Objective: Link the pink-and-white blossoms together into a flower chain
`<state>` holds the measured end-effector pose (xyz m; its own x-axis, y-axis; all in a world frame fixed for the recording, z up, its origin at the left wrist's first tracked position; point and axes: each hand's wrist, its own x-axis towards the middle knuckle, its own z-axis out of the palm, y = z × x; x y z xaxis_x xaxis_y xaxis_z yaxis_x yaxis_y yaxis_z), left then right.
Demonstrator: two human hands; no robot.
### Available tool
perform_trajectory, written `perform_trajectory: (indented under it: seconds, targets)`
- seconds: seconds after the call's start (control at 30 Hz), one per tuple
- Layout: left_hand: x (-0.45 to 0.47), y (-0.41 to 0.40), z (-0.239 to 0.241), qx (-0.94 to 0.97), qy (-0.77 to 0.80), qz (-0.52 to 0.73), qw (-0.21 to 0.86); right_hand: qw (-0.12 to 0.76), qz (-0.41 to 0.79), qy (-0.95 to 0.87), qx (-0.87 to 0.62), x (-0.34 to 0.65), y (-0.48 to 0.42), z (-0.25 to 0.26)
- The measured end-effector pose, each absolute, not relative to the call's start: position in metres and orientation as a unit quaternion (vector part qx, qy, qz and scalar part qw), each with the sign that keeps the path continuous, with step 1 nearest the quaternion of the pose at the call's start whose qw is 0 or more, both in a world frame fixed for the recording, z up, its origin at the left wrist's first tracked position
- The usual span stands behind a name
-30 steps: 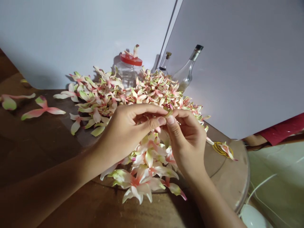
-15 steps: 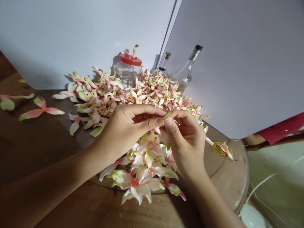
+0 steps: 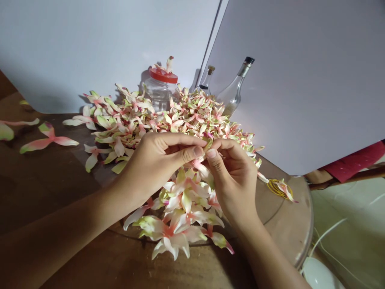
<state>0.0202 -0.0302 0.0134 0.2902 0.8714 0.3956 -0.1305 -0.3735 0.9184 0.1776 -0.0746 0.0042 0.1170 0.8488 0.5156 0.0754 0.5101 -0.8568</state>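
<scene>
two hands pinch a small blossom above a mound of flowers

a small green and pink blossom (image 3: 207, 143) sits near the centre of the view, held between both hands just in front of a wide heap of flowers (image 3: 168, 120). the left hand (image 3: 152, 168) reaches in from the lower left, its fingers curved and its thumb (image 3: 191, 154) pressed towards the blossom. the right hand (image 3: 233, 180) comes from the lower right, its thumb and forefinger (image 3: 212, 154) closed on the blossom and its other fingers curled. larger cream blossoms (image 3: 180, 212) with pink centres lie bunched directly beneath the hands.

the heap spreads across a brown wooden table (image 3: 45, 188). at its back edge stand a clear plastic jar (image 3: 159, 96) with a red lid, one blossom lying on top, and two glass bottles (image 3: 231, 96). two loose flowers (image 3: 49, 140) lie apart on the left. to the right, yellow rubber bands (image 3: 275, 188) and a blossom rest on a round wooden board (image 3: 288, 228). white panels (image 3: 300, 80) rise behind everything.
</scene>
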Motion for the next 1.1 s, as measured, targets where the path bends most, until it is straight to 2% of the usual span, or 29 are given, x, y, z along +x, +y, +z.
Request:
perform_trajectory:
  seconds: [1.1]
  targets:
    - [0.0222, -0.0275, 0.0077, 0.592, 0.269, 0.528, 0.546, 0.64, 0.345, -0.582, -0.364, 0.1756, -0.0744, 0.0057]
